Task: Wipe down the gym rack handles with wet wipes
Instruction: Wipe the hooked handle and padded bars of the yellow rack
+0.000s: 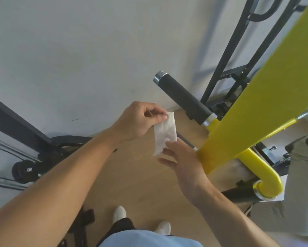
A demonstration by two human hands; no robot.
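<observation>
A white wet wipe (164, 134) hangs from my left hand (140, 120), which pinches its top corner between thumb and fingers. My right hand (183, 163) is just below it, fingers straight, with the fingertips touching the wipe's lower edge. The black foam-covered rack handle (182, 98) with a chrome end cap juts out from the yellow rack beam (256, 104), up and to the right of both hands and apart from them. A second black handle (238, 194) sits lower right, joined to a curved yellow tube (263, 173).
A white wall fills the top left. Black machine frame parts (25, 139) stand at left on the wooden floor (131, 184). A black upright frame (226, 68) rises behind the yellow beam. Another person's leg in grey trousers (303, 184) is at the right edge. My white shoes are below.
</observation>
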